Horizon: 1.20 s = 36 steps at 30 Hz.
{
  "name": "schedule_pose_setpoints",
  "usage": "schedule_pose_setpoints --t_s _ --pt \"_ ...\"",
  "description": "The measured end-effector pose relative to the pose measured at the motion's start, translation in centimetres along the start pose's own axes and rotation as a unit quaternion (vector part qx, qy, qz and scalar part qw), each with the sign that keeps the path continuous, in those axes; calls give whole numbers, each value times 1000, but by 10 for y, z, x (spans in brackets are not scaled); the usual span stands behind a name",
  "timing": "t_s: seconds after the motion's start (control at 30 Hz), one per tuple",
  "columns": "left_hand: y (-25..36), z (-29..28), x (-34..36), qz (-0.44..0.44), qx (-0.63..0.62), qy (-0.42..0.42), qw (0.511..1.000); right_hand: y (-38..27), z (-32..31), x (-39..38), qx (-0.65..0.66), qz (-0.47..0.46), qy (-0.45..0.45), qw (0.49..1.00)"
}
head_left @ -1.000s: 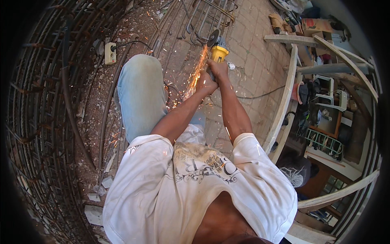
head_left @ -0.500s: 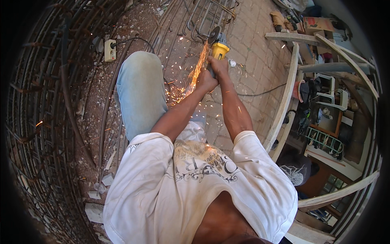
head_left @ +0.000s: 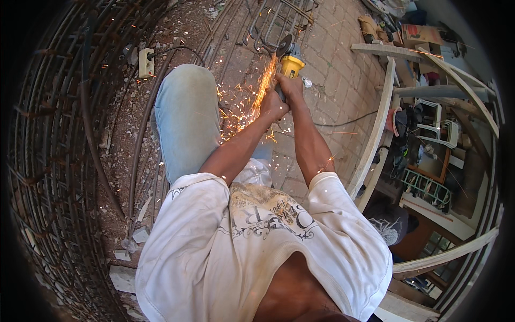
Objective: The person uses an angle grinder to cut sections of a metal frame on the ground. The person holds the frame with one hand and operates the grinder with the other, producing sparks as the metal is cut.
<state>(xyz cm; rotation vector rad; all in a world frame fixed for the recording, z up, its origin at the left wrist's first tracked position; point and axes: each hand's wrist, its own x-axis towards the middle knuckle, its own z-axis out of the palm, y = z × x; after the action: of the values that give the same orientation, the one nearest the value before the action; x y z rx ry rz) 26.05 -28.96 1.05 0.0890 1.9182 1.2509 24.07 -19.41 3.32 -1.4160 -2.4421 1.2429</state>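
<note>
The yellow angle grinder (head_left: pixel 290 63) was held out over the paving, its dark disc (head_left: pixel 283 45) tilted on edge against what looked like a bent steel bar (head_left: pixel 256 31), throwing orange sparks (head_left: pixel 257 99) back leftward.

Both arms outstretched, left hand (head_left: pixel 272 106) and right hand (head_left: pixel 290 86) fisted together.

A white power strip (head_left: pixel 146 63) lies on gravel beside a rusty rebar cage (head_left: pixel 51 161), with wooden planks (head_left: pixel 375 134) right.

We grip the yellow angle grinder (head_left: pixel 290 65) with left hand (head_left: pixel 272 105) and right hand (head_left: pixel 290 86); sparks (head_left: pixel 252 107) spray over bent steel rods (head_left: pixel 268 27).
</note>
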Motion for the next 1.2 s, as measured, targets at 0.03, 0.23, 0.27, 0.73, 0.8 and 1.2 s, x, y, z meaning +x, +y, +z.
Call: schedule_pose_setpoints --t_s 0.03,0.23,0.27,0.73,0.8,1.2 --pt "-3 2 3 5 -3 0 1000 0 0 0 7 -3 -1 1000" --pt "-11 9 10 51 3 40 998 12 3 11 16 -21 -5 1000" --pt "-9 8 9 38 4 37 999 13 4 12 13 -25 -1 1000" --pt "-4 -2 7 41 -25 -32 998 0 1 4 3 -10 -8 1000" --pt "-4 1 10 57 -21 -17 998 -2 0 3 11 0 -5 1000" --pt "11 -16 -3 27 -44 -68 996 4 2 12 -6 -9 14 1000"
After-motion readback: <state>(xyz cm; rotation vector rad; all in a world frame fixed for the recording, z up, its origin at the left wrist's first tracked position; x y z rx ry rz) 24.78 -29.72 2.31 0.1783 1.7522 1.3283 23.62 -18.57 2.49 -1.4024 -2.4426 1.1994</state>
